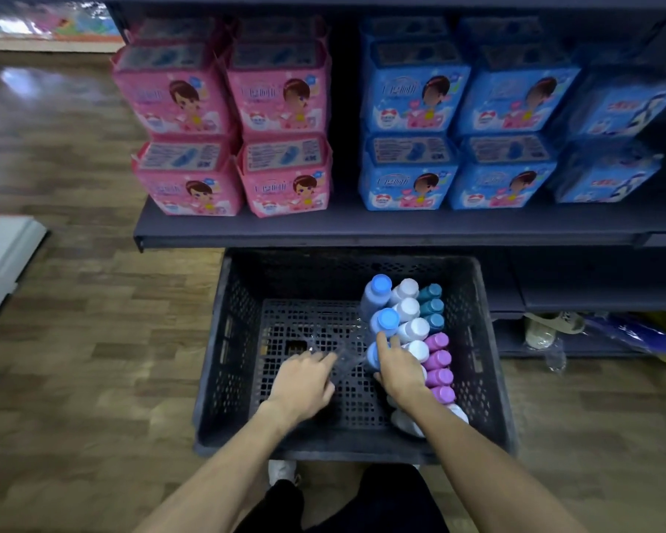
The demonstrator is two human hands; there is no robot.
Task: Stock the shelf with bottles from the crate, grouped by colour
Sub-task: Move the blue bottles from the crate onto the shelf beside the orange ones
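Note:
A black plastic crate (224, 340) stands on the floor under the dark shelf (362, 225). Bottles stand in rows along its right side: blue-capped bottles (381, 286), white-capped bottles (408, 307), teal-capped bottles (431, 307) and purple-capped bottles (437, 359). My right hand (398, 369) wraps around the nearest blue-capped bottle (372, 355), its index finger touching the cap behind it. My left hand (304, 380) is inside the crate, fingers pinched on a piece of clear plastic wrap (348, 361) beside that bottle. A white bottle (406, 423) lies partly hidden under my right forearm.
The shelf above the crate holds stacked pink packs (177, 98) on the left and blue packs (412, 101) on the right, with a gap between them. A lower shelf (593, 298) at right has a sandal and bags beneath. The floor is wood; a white object (1, 259) sits at far left.

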